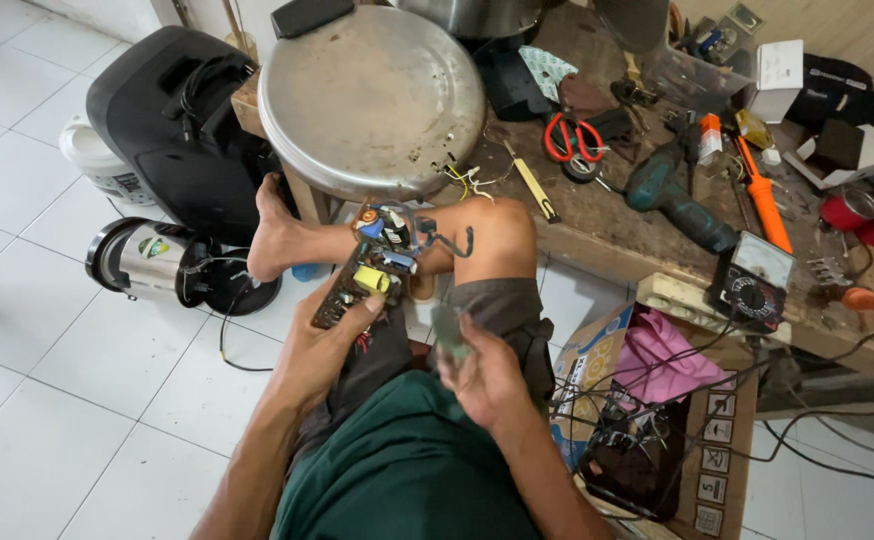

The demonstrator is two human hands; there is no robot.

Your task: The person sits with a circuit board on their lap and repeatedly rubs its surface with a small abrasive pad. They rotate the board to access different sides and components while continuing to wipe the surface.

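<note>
The left hand (322,340) reaches forward from the lap, fingers curled under a circuit board (372,265) held over the raised knee (492,240), just off the desk's (607,235) near edge. The right hand (482,375) grips a small greenish object (449,332) (blurred, kind unclear) beside it.

Centre frame: left hand (325,345) gripping a circuit board (372,265); right hand (482,375) holding a small blurred greenish piece (449,332). Upper frame: round metal lid (372,95), red-handled scissors (572,137) on worktop (607,225).
</note>
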